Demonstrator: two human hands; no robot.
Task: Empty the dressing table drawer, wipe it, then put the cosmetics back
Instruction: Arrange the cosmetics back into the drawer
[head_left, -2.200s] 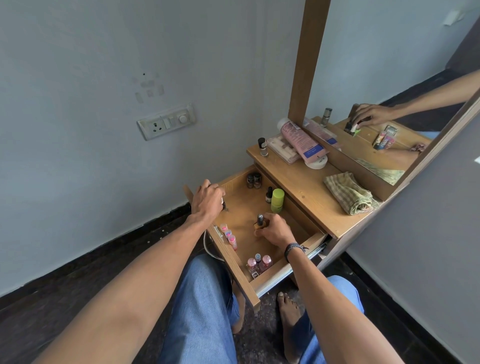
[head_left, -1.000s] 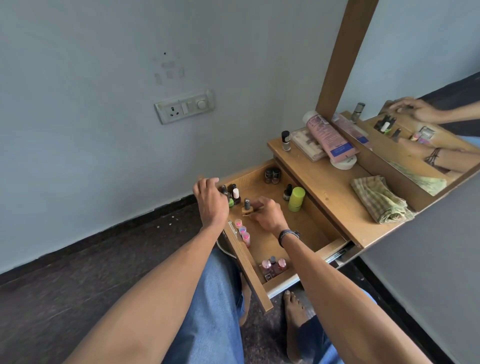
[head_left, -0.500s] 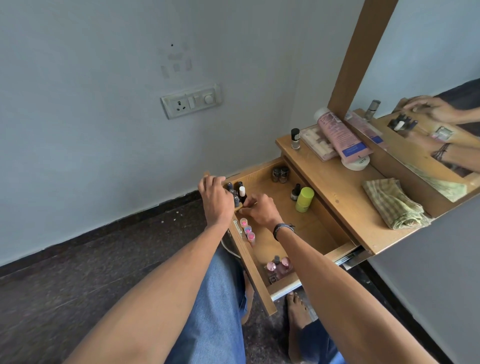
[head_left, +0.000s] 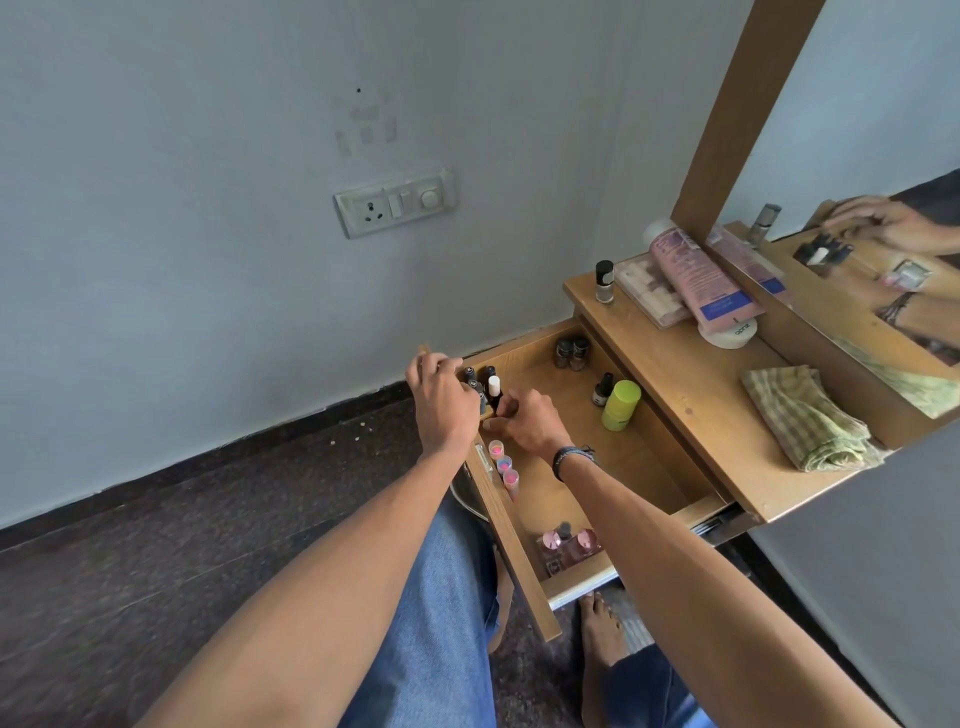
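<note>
**Where Two Hands Meet, Bottles Crowd a Drawer Corner**

While the drawer (head_left: 511, 525) stands open, I see both hands at its corner by the wall, among a cluster of dark bottles (head_left: 470, 378). The right hand (head_left: 530, 423) has its fingers curled on the base of a white-capped bottle (head_left: 494, 387), which is upright in that cluster. The left hand (head_left: 445, 410) shows me only its back. Its fingers bend over the drawer's front edge, and I cannot tell whether they hold anything.

Small white marks on the dark caps are too small to read. On the tabletop (head_left: 675, 405), a pink tube (head_left: 693, 280) carries a blue band and lines of print I cannot make out. A short word on its cap (head_left: 730, 332) is upside down to me and unclear.

Inside the drawer, three pink-topped pots (head_left: 503, 462) line the front wall. A green roll-on (head_left: 621, 405) stands beside a dropper bottle (head_left: 602, 388), and two jars (head_left: 570, 353) sit at the back. Pink bottles (head_left: 569, 545) at the near end are blurred and partly hidden by the right forearm. A checked cloth (head_left: 810, 421) lies folded by the mirror (head_left: 857, 130).
</note>
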